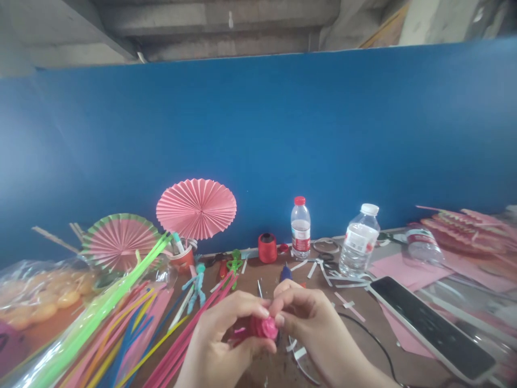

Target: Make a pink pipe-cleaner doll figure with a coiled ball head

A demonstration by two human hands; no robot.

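Note:
A small bright pink, rose-like rolled piece (268,327) is between my hands at the lower middle of the head view; I cannot make out its material. My left hand (220,334) is closed around it, thumb below and fingers above. From the other side, my right hand (309,318) pinches its upper right edge between thumb and forefinger. Long pink pipe cleaners (189,337) lie just left of my left hand. Behind the hands are a scissors-like metal tip (259,289) and a dark blue nozzle-like object (285,273), both partly hidden.
Pink pleated paper fans (196,209) stand by a red cup (183,260). Bagged green pipe cleaners (109,307) lie left. Two water bottles (300,229) and a red thread spool (267,248) stand behind; a phone (430,326) and a black cable (374,337) lie right.

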